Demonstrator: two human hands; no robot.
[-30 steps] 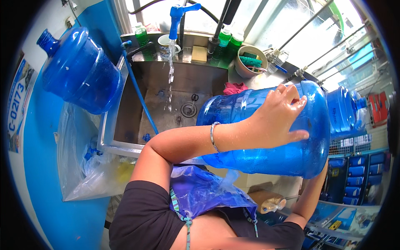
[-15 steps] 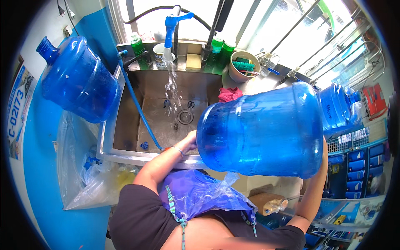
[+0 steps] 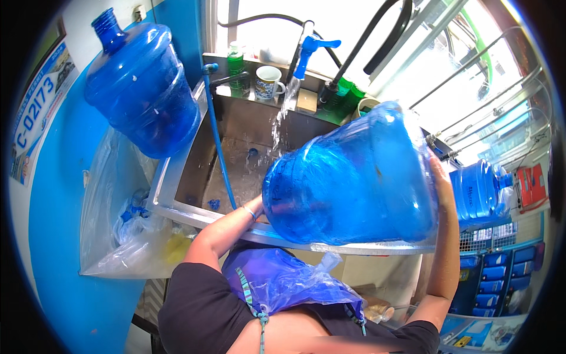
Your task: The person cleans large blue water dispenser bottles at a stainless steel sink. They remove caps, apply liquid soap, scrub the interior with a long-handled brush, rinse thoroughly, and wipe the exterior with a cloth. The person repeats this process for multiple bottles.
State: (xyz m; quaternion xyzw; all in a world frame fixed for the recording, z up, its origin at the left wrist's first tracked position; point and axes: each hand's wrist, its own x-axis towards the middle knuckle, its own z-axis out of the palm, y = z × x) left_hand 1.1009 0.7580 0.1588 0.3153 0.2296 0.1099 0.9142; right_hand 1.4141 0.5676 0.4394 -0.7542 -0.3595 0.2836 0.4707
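Jug held over sink, both hands on it.

Large translucent blue plastic water jug (image 3: 354,177) lies tipped on its side above the front rim of the stainless steel sink (image 3: 236,147), its base toward the camera. Left hand (image 3: 272,206) reaches under the jug's lower left side, mostly hidden behind the blue wall, so its grip cannot be told; a thin bracelet sits on that wrist. Right hand (image 3: 441,177) presses flat and open against the jug's right side. Water runs from the blue-handled tap (image 3: 309,47) down into the basin, just behind the jug. Second blue jug (image 3: 138,88) stands tilted to the left of the sink, a third (image 3: 480,192) lies to the right. White patterned mug (image 3: 268,81) on the back ledge. Clear plastic bag (image 3: 127,230) hangs below the sink's left corner.
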